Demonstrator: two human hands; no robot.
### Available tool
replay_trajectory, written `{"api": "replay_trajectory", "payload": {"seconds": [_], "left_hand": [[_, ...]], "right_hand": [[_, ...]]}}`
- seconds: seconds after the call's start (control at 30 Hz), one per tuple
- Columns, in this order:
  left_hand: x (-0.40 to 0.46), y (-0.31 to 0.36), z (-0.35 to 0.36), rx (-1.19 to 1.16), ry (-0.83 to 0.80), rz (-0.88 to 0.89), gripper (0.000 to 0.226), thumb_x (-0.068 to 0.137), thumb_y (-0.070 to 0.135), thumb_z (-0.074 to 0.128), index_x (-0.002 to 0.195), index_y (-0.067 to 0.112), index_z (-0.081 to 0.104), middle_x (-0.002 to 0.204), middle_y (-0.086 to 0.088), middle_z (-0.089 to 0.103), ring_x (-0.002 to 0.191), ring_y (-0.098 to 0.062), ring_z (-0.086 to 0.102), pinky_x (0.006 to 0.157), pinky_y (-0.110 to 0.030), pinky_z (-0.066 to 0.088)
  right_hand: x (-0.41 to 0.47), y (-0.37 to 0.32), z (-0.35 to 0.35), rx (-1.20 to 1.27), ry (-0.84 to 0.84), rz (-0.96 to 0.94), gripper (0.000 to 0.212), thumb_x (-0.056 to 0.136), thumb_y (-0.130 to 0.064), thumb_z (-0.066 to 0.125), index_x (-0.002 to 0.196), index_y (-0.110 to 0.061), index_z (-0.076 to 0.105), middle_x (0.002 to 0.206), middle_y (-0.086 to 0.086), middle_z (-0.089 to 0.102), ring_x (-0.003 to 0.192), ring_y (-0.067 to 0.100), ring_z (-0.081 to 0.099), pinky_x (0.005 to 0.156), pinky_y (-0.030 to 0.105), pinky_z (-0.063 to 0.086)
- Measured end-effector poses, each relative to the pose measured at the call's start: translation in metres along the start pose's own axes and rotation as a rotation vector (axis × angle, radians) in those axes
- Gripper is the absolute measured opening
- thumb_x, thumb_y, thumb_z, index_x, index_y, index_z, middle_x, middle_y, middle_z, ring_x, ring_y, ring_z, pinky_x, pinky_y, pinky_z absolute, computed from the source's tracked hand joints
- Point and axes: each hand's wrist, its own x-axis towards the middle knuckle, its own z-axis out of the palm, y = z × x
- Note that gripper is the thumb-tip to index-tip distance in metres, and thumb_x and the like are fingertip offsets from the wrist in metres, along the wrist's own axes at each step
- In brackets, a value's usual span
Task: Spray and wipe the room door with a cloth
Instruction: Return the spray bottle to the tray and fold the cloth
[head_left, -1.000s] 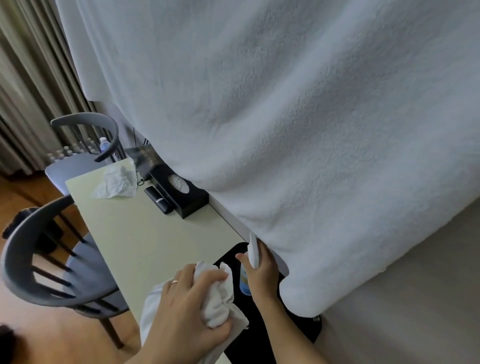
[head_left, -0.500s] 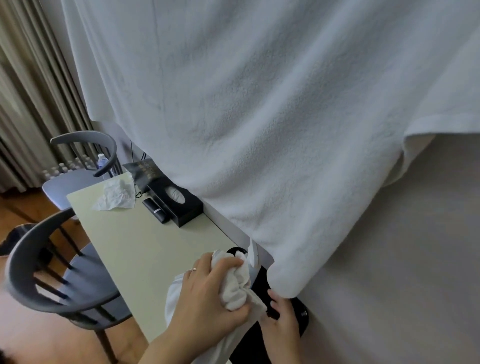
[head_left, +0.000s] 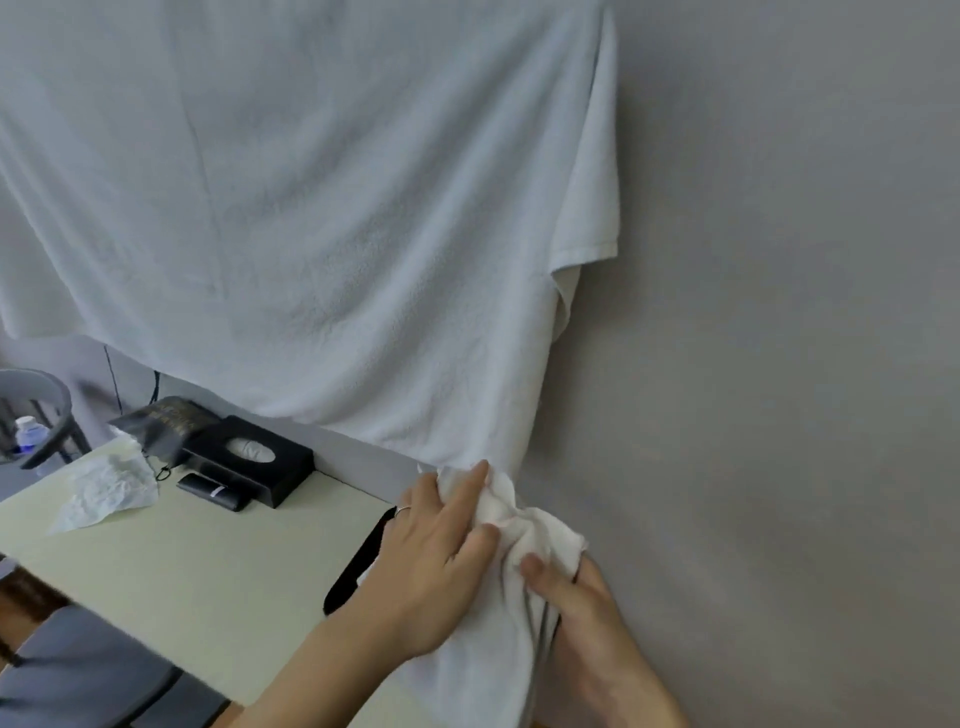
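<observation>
My left hand (head_left: 436, 561) is closed around a bunched white cloth (head_left: 535, 530), held just off the right end of the table. My right hand (head_left: 597, 639) comes up from below. Its thumb presses on the same cloth and its fingers wrap behind it. The cloth's loose end hangs down between my forearms. No spray bottle shows in the head view. I cannot pick out a door; behind my hands are a plain grey wall (head_left: 779, 364) and a large white towel (head_left: 337, 234) hanging over it.
A pale green table (head_left: 182, 561) carries a black tissue box (head_left: 249, 457), a small black case (head_left: 213, 491), a crumpled tissue (head_left: 106, 491) and a black flat object (head_left: 358, 561) under my left wrist. Grey chairs (head_left: 78, 670) stand at the left, with a water bottle (head_left: 28, 434) behind.
The view swung right and up toward the wall. My left hand carried the cloth to the right. My right hand, holding a spray bottle a second ago, has risen and gripped the cloth; the bottle is out of sight.
</observation>
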Motion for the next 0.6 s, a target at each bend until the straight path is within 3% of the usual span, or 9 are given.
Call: {"api": "replay_trajectory", "payload": {"seconds": [0.07,0.13,0.23,0.3,0.37,0.43,0.5,0.6], "left_hand": [[-0.009,0.015,-0.007,0.05,-0.051,0.05,0.065,0.096,0.06,0.034,0.154,0.046,0.009,0.13,0.008,0.028,0.135,-0.018,0.027,0.109,-0.028,0.025],[-0.016,0.031,-0.012,0.124,-0.047,0.086,0.077,0.091,0.061,0.054,0.153,0.046,0.011,0.128,0.011,0.032,0.13,-0.016,0.035,0.104,-0.028,0.033],[-0.018,0.05,-0.02,0.231,0.031,0.152,0.099,0.061,0.079,0.069,0.144,0.053,0.021,0.117,0.015,0.034,0.117,-0.011,0.037,0.093,-0.026,0.035],[-0.013,0.056,-0.025,0.289,-0.057,0.221,0.105,0.045,0.083,0.072,0.137,0.056,0.029,0.12,0.016,0.026,0.116,-0.008,0.028,0.099,-0.026,0.033],[-0.004,0.066,-0.033,0.165,-0.304,0.238,0.093,0.044,0.066,0.085,0.126,0.054,0.043,0.135,0.024,0.025,0.125,-0.002,0.03,0.104,-0.024,0.036],[0.005,0.077,-0.04,0.034,-0.484,0.214,0.07,0.049,0.045,0.094,0.108,0.047,0.056,0.122,0.028,0.052,0.113,0.002,0.053,0.09,-0.02,0.048],[0.015,0.088,-0.045,0.048,-0.49,0.227,0.05,0.052,0.038,0.095,0.088,0.035,0.06,0.09,0.018,0.065,0.086,-0.004,0.065,0.072,-0.022,0.052],[0.027,0.106,-0.045,0.162,-0.429,0.274,0.044,0.061,0.036,0.094,0.086,0.028,0.058,0.087,0.01,0.065,0.082,-0.008,0.065,0.072,-0.027,0.053]], "right_hand": [[-0.025,-0.019,0.011,-0.006,-0.086,-0.028,0.072,0.054,0.013,0.078,0.121,0.002,0.054,0.098,0.026,0.071,0.086,0.035,0.072,0.068,0.037,0.059],[-0.044,-0.026,0.008,-0.073,-0.059,-0.066,0.062,0.057,0.023,0.065,0.114,-0.001,0.057,0.092,0.023,0.072,0.082,0.033,0.072,0.065,0.035,0.059],[-0.064,-0.038,0.002,-0.201,0.093,-0.121,0.059,0.058,0.011,0.071,0.113,-0.008,0.063,0.103,0.024,0.071,0.096,0.039,0.069,0.079,0.044,0.058],[-0.073,-0.049,-0.002,-0.239,0.121,-0.134,0.056,0.059,0.0,0.075,0.113,-0.008,0.065,0.108,0.025,0.07,0.102,0.04,0.067,0.088,0.049,0.053],[-0.08,-0.062,-0.005,-0.238,0.129,-0.123,0.047,0.058,-0.01,0.075,0.105,-0.01,0.07,0.105,0.021,0.072,0.098,0.035,0.069,0.086,0.046,0.054],[-0.084,-0.079,-0.007,-0.254,0.132,-0.124,0.035,0.064,-0.013,0.07,0.099,-0.011,0.074,0.103,0.019,0.073,0.096,0.032,0.069,0.085,0.046,0.053],[-0.086,-0.097,-0.013,-0.323,0.162,-0.141,0.024,0.07,-0.017,0.067,0.092,-0.013,0.075,0.101,0.016,0.075,0.095,0.03,0.071,0.086,0.045,0.053],[-0.088,-0.122,-0.025,-0.498,0.172,-0.239,0.019,0.074,-0.015,0.068,0.092,-0.016,0.072,0.092,0.002,0.076,0.084,0.018,0.072,0.07,0.026,0.055]]}}
